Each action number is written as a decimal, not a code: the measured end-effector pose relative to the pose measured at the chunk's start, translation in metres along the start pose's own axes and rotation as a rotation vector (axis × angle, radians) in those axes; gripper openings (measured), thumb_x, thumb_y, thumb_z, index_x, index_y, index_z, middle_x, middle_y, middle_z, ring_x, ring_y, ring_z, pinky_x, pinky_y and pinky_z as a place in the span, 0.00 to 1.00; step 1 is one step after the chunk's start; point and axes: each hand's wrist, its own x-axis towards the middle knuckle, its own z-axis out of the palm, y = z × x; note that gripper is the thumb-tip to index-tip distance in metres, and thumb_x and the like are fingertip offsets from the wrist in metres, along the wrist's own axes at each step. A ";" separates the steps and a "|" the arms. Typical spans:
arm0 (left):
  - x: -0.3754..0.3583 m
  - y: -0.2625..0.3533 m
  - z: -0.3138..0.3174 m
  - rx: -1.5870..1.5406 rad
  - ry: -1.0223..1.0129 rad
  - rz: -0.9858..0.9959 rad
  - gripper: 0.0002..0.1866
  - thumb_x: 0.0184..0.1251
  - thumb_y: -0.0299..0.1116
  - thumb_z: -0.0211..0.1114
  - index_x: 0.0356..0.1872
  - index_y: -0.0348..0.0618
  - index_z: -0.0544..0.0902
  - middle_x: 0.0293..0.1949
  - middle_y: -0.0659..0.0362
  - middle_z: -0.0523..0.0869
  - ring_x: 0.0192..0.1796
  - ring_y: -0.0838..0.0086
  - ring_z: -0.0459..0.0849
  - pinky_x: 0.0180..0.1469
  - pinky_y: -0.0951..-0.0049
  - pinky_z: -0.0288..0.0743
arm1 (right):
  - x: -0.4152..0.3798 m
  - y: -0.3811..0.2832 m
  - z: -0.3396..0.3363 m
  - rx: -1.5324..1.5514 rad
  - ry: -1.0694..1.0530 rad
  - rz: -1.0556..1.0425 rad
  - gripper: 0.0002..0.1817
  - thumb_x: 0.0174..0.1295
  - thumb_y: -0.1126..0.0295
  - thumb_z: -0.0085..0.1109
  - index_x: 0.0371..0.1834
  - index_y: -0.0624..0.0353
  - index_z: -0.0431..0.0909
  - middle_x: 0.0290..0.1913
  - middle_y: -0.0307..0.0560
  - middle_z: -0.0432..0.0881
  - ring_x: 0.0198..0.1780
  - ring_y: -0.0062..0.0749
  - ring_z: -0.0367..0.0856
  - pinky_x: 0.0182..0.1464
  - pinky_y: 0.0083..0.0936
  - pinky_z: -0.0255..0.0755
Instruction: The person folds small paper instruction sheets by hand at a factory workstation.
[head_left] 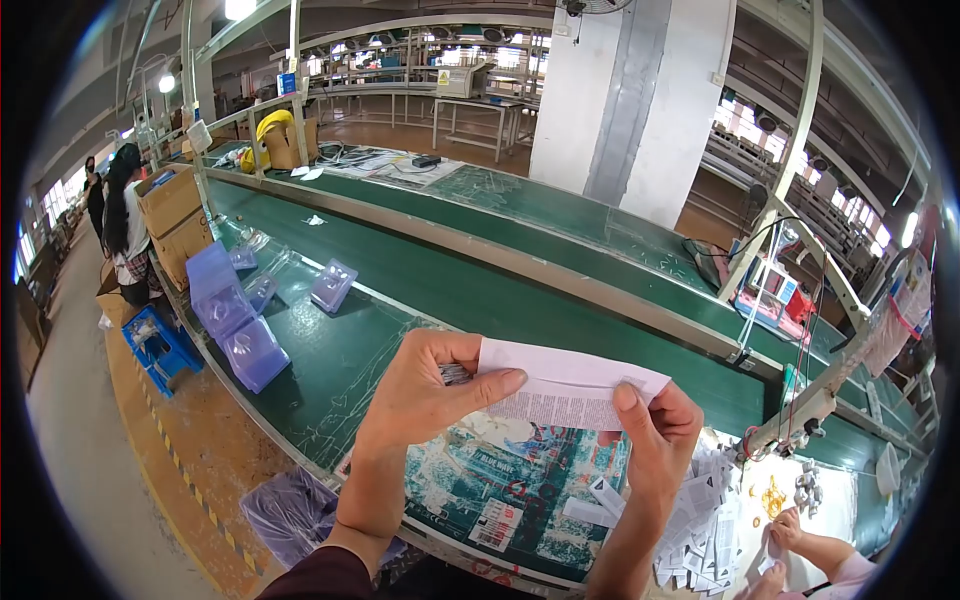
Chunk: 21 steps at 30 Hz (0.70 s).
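A printed paper leaflet (572, 372), creased lengthwise and covered in small text, is stretched between my two hands above the bench. My left hand (425, 390) pinches its left end between thumb and fingers. Something grey, perhaps a small coiled item, shows behind the left thumb, but I cannot make out what it is. At the other end, my right hand (655, 435) grips the leaflet with the thumb on top. Below lies a worn, sticker-covered work surface (470, 470). Several folded leaflets (700, 510) are heaped to the right of my right forearm.
Clear plastic blister trays (225, 310) are stacked at the left on the green conveyor (400, 262). A co-worker's hands (785, 535) handle a paper at lower right, near small orange items (772, 497) and grey coils (808, 490). A blue stool (160, 348) stands beside the line.
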 end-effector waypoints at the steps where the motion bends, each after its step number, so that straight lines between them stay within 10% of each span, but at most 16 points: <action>1: 0.000 0.003 0.000 -0.024 -0.009 -0.062 0.09 0.65 0.29 0.74 0.42 0.33 0.90 0.29 0.62 0.88 0.30 0.88 0.78 0.30 0.84 0.70 | 0.000 -0.002 -0.001 0.012 -0.034 0.057 0.12 0.68 0.74 0.66 0.50 0.71 0.82 0.37 0.48 0.88 0.33 0.22 0.85 0.33 0.18 0.80; 21: -0.005 0.001 0.014 -0.123 0.181 0.043 0.10 0.66 0.32 0.75 0.33 0.33 0.91 0.21 0.67 0.83 0.22 0.90 0.70 0.22 0.84 0.55 | -0.001 -0.005 0.004 -0.072 -0.006 -0.013 0.11 0.69 0.70 0.66 0.43 0.71 0.83 0.31 0.47 0.87 0.25 0.22 0.82 0.27 0.18 0.76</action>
